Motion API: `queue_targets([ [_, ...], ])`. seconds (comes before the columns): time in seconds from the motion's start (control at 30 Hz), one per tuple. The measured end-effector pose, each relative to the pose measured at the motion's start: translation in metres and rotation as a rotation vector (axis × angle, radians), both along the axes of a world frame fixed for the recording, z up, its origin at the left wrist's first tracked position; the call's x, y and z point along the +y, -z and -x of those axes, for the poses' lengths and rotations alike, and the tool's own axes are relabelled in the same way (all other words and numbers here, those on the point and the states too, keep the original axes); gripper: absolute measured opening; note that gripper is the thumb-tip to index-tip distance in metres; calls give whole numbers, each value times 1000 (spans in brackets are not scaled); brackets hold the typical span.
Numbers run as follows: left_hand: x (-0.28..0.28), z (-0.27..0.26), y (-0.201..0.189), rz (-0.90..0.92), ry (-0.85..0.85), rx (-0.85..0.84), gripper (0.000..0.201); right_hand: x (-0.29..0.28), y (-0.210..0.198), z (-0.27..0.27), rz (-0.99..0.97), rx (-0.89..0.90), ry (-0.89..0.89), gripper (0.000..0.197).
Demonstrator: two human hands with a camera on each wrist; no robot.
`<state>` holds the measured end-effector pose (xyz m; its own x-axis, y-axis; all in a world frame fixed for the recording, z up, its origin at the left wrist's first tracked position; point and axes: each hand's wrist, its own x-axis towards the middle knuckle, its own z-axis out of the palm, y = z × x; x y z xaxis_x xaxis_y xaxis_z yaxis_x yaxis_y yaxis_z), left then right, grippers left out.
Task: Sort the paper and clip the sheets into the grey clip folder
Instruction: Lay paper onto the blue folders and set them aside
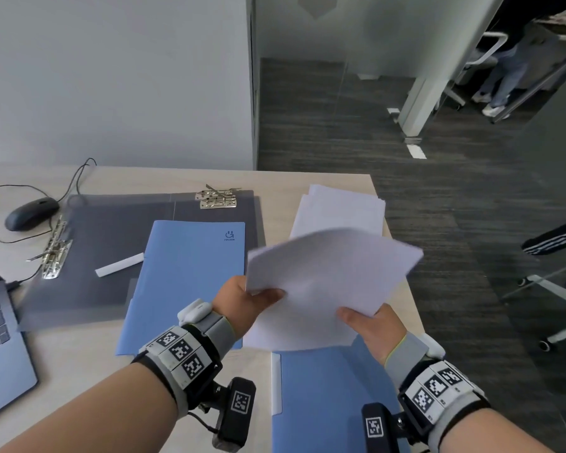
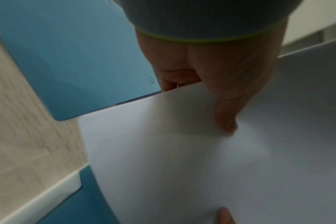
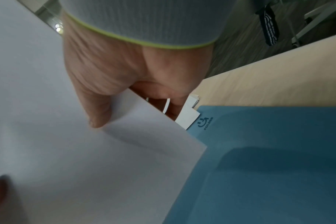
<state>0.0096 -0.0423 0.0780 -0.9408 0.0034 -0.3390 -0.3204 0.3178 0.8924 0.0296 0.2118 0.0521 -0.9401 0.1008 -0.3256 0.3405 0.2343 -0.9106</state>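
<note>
While both hands lift a bundle of white sheets (image 1: 324, 286) above the bench (image 1: 79, 354), left hand (image 1: 242, 302) and right hand (image 1: 373, 325) pinch its near edge, fingers clamped on paper, probably to square it. Open at ten o'clock lies the grey clip folder (image 1: 118, 223), clip raised to receive them.

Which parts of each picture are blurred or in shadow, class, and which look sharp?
Head view: the held sheets are motion-blurred at their far edge, while the grey clip folder looks sharp. Left wrist view: the table is smeared. Right wrist view: the thumb casts a shadow on the paper.
</note>
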Motion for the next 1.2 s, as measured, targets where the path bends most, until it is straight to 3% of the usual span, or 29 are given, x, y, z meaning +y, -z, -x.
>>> queue_targets([
  [0.07, -7, 3, 2, -79, -90, -50, 6, -6, 0, 3, 26, -28, -39, 15],
  [0.17, -29, 5, 13, -90, -166, -136, 21, -22, 9, 9, 36, -89, -114, 17],
  [0.33, -85, -9, 56, 214, -66, -175, 54, -52, 30, 15, 7, -161, -164, 28],
  [0.47, -138, -31, 72, 675, -69, -123, 89, -66, 48, 21, -6, -267, -92, 19],
  [0.53, -165, -44, 76, 784, -64, -201, 102, -82, 56, 25, -12, -315, -78, 13],
  [0.67, -188, -54, 83, 924, 142, -301, 123, -98, 62, 32, -7, -371, -46, 12],
  [0.83, -202, -47, 78, 1045, 317, -283, 107, -120, 55, 37, 40, -408, -15, 16],
  [1.03, -196, -43, 71, 1026, 412, -269, 64, -126, 50, 42, 178, -375, 80, 7],
  [1.2, -187, -51, 68, 957, 294, -284, 85, -116, 46, 50, 367, -346, 329, 20],
])
